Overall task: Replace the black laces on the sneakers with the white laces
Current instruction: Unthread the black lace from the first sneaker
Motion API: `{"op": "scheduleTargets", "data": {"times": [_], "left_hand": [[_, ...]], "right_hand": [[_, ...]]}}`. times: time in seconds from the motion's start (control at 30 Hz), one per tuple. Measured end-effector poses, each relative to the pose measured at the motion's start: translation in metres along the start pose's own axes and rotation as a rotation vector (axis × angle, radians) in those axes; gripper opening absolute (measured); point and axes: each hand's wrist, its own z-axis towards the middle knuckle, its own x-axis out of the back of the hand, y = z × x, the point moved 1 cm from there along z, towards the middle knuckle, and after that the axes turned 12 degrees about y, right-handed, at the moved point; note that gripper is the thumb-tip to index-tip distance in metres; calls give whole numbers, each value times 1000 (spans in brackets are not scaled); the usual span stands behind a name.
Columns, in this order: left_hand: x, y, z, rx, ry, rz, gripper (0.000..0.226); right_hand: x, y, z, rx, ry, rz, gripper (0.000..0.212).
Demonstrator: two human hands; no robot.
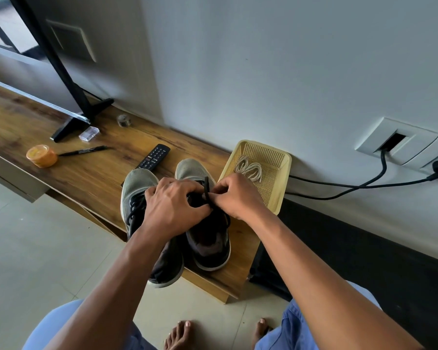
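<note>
Fingers of right hand [234, 197] pinching black lace [206, 189] over right sneaker [208, 238]; left hand [173, 208] curled, gripping laces alongside. No legible writing.

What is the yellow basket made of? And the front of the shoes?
The yellow basket looks like moulded plastic: stiff walls full of tiny even holes, with a matte finish. The sneakers seem to have knit fabric toes, grey-green with a fine woven texture.

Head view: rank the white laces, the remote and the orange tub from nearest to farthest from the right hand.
From the right hand:
1. White laces, in the yellow basket just beyond the hand.
2. Remote, to the left beyond the sneaker toes.
3. Orange tub, far left on the wooden shelf.
</note>
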Motion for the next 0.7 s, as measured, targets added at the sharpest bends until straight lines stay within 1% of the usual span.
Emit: {"op": "scheduleTargets", "data": {"times": [0.07,0.13,0.2,0.23,0.3,0.4,0.57,0.67,0.7], "left_hand": [[0,-1,0,-4,-2,-12,51],[1,-1,0,-2,5,-21,49],[1,1,0,-1,3,-1,50],[0,1,0,-1,3,22,51],[-1,1,-1,5,6,60,51],[-1,1,-3,16,7,86,52],[1,3,-3,19,6,95,53],[0,3,-4,21,-1,93,59],[0,2,-3,24,-2,94,56]], "right_hand": [[-4,-2,0,11,41,1,21],[-5,-4,0,37,70,-8,14],[-2,-5,-1,64,94,-12,5],[0,-5,-1,85,123,-15,3],[6,-6,-1,111,233,4,7],[20,-2,2,88,439,139,15],[35,1,3,105,780,282,17],[39,-3,2,136,901,393,16],[41,-4,2,154,923,441,15]]}}
